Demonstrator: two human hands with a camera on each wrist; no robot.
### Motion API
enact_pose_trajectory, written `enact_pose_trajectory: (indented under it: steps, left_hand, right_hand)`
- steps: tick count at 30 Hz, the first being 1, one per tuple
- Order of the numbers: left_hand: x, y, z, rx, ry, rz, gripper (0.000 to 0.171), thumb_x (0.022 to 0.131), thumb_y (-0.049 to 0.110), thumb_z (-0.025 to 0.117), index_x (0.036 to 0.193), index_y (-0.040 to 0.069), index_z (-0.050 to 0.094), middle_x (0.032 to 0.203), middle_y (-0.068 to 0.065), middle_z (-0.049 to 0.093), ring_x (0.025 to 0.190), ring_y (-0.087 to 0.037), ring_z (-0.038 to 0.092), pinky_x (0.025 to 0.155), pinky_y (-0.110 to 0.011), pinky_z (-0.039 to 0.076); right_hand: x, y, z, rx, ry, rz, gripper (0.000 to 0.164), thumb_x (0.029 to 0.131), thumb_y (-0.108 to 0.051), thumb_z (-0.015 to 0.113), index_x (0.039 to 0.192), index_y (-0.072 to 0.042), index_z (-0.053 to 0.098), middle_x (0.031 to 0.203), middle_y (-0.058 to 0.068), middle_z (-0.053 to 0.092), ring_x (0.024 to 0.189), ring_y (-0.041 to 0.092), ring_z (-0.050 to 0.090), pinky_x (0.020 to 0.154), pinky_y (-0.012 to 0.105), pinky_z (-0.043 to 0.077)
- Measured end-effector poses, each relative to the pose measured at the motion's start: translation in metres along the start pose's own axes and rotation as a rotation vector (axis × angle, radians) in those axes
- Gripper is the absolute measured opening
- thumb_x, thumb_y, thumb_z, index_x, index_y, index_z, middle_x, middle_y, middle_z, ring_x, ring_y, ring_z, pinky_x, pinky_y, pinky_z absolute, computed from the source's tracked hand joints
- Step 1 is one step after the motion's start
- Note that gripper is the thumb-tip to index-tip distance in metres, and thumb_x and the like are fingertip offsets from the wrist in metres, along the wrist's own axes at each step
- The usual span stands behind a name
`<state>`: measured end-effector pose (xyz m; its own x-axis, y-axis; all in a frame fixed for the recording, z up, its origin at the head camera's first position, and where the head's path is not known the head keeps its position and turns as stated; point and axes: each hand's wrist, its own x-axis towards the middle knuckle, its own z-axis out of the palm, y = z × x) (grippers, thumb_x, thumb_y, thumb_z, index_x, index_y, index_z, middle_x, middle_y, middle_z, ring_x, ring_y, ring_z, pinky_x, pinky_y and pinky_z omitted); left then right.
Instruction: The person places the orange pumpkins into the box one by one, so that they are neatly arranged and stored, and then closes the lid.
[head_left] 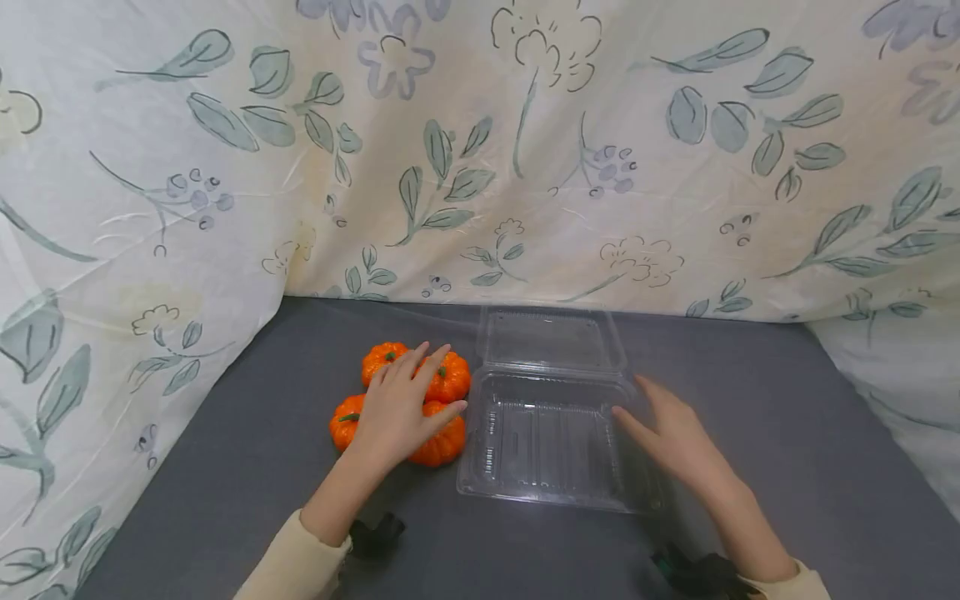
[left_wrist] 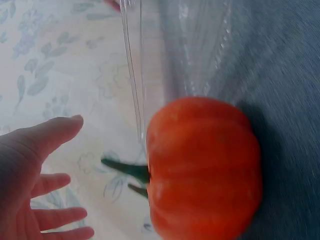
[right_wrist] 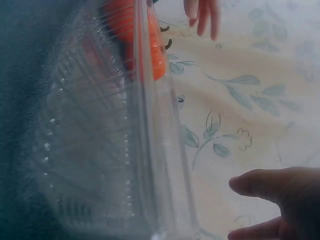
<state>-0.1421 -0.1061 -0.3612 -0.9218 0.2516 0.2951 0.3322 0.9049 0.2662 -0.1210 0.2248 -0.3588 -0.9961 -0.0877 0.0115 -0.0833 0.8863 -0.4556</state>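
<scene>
Several small orange pumpkins with green stems are grouped at the left of the clear plastic container (head_left: 540, 497); the front right pumpkin (head_left: 444, 444) sits against its left side. My left hand (head_left: 393, 412) hovers over the group, fingers spread, and covers part of it. In the left wrist view that hand (left_wrist: 27, 175) is apart from the nearest pumpkin (left_wrist: 205, 170). Straight fingers of my right hand (head_left: 686, 442) reach to the container's right edge. The right wrist view has the right hand (right_wrist: 290, 200) beside the container wall (right_wrist: 150, 150), holding nothing.
The container's hinged lid (head_left: 553, 337) lies folded back behind its base. Grey cloth (head_left: 247, 467) covers the table. A floral curtain (head_left: 480, 208) hangs behind and along both sides. Dark straps (head_left: 378, 533) show at the wrists.
</scene>
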Motion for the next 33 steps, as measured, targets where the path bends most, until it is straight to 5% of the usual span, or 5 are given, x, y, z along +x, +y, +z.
enact_pose_trajectory:
  steps: [7,14,24,33]
  left_hand:
    - [-0.009,-0.012,-0.01,-0.125,0.043,0.001,0.061,0.077,0.041,0.072,0.129,0.012,0.054,0.126,-0.012,0.055,0.115,-0.032,0.052,0.093,-0.049,0.042]
    - [-0.017,-0.015,-0.018,-0.153,0.035,0.029,0.055,0.076,0.034,0.075,0.121,0.007,0.06,0.12,-0.009,0.061,0.111,-0.028,0.056,0.086,-0.047,0.047]
    - [-0.025,-0.008,-0.013,-0.161,-0.104,0.077,0.048,0.073,0.028,0.078,0.115,0.012,0.064,0.11,-0.002,0.065,0.103,-0.021,0.06,0.085,-0.039,0.048]
    - [-0.028,-0.007,-0.005,-0.163,-0.182,0.128,0.049,0.072,0.029,0.078,0.116,0.014,0.063,0.113,-0.003,0.063,0.104,-0.02,0.059,0.085,-0.039,0.049]
  right_hand:
    - [-0.003,0.017,0.003,0.091,-0.114,0.085,0.073,0.092,-0.038,0.052,0.137,0.014,0.026,0.132,0.037,0.037,0.113,0.049,0.047,0.083,0.053,0.046]
    - [-0.005,0.025,0.003,0.202,-0.168,0.097,0.069,0.091,-0.032,0.055,0.135,0.014,0.028,0.127,0.036,0.044,0.107,0.044,0.054,0.077,0.044,0.051]
    - [-0.005,0.033,0.019,0.453,-0.098,0.078,0.058,0.089,-0.007,0.057,0.133,0.017,0.027,0.121,0.039,0.046,0.103,0.045,0.056,0.068,0.032,0.054]
    - [-0.005,0.042,0.029,0.561,-0.104,0.039,0.061,0.089,-0.009,0.057,0.134,0.017,0.025,0.122,0.04,0.045,0.102,0.044,0.057,0.07,0.034,0.054]
